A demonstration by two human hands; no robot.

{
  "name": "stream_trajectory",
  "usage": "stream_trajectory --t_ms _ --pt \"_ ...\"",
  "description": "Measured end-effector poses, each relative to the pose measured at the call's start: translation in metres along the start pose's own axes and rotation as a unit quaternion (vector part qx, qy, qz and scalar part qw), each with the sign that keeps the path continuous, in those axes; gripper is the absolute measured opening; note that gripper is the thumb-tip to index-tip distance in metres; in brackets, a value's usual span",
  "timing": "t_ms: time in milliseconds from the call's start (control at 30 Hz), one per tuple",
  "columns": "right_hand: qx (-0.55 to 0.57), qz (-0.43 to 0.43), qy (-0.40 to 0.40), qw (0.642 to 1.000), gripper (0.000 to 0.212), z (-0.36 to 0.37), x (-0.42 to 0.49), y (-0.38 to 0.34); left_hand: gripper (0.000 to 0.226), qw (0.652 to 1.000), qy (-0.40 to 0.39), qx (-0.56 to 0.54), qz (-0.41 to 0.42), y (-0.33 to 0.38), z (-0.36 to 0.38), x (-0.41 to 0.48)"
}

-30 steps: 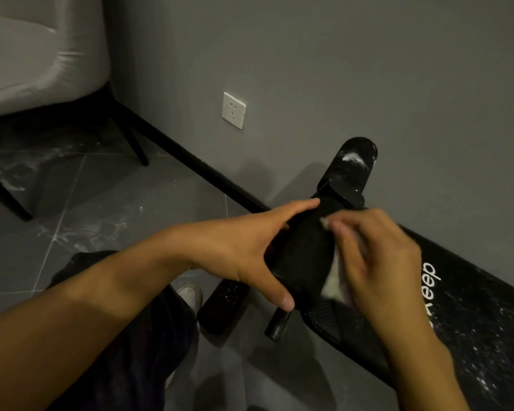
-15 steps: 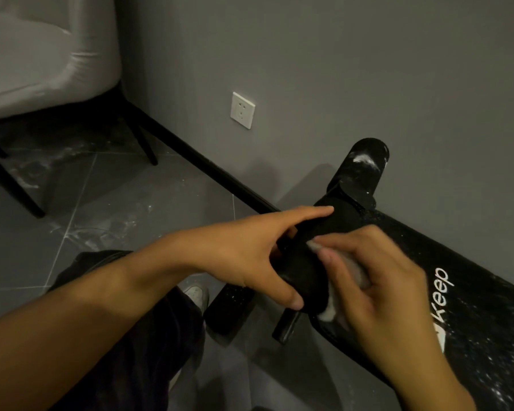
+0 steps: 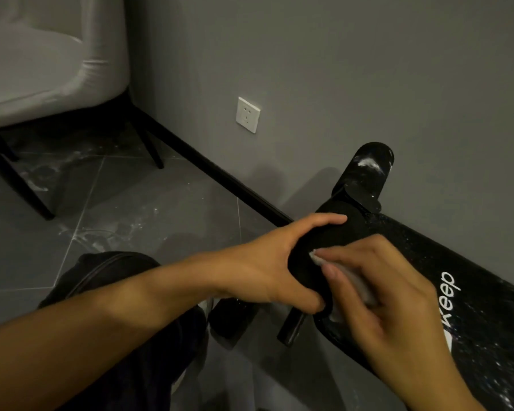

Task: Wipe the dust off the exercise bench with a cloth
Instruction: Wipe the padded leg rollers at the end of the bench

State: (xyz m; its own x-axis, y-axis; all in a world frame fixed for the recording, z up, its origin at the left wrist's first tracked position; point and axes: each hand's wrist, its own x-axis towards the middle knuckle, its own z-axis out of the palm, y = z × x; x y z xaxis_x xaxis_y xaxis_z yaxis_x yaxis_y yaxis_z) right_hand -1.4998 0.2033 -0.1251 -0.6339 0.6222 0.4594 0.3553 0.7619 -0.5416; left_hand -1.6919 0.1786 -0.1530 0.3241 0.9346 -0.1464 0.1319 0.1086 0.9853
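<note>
My left grip (image 3: 267, 268) clamps the end of the dusty exercise bench (image 3: 472, 307) while my right grip (image 3: 389, 295), curled round the cloth (image 3: 362, 287), presses it there.

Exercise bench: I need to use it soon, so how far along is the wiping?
Early on. The padded end that the left hand grips looks dust-free. The right hand is pressing the cloth against it now. Left to do: white specks across the long board and a white smear on the rounded end plate.
</note>
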Motion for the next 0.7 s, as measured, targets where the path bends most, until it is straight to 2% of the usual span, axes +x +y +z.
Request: stream_trajectory --t_ms 133,200,267,400,533,700 --pt "-0.010 -0.026 -0.049 0.998 0.021 0.001 -0.018 0.002 0.105 0.996 0.031 0.072 0.031 -0.003 0.001 -0.002" --pt "-0.029 -0.034 -0.078 0.996 0.018 -0.001 -0.029 0.005 0.110 0.988 0.037 0.146 0.042 -0.005 0.000 -0.003" --pt "-0.057 -0.034 -0.074 0.995 0.018 -0.001 -0.037 0.003 0.112 0.981 0.040 0.185 0.041 -0.006 -0.003 -0.006" --pt "-0.091 -0.052 -0.012 0.994 0.025 0.008 -0.023 -0.008 0.108 0.989 0.014 0.140 0.051 -0.003 -0.007 -0.007" --pt "-0.144 -0.070 -0.064 0.985 0.024 0.006 -0.015 -0.005 0.101 0.993 0.003 0.113 0.044 0.000 -0.012 -0.008" --pt "-0.136 -0.062 -0.044 0.988 0.022 -0.007 -0.030 0.002 0.100 0.994 -0.019 0.105 0.032 0.001 -0.022 -0.007"
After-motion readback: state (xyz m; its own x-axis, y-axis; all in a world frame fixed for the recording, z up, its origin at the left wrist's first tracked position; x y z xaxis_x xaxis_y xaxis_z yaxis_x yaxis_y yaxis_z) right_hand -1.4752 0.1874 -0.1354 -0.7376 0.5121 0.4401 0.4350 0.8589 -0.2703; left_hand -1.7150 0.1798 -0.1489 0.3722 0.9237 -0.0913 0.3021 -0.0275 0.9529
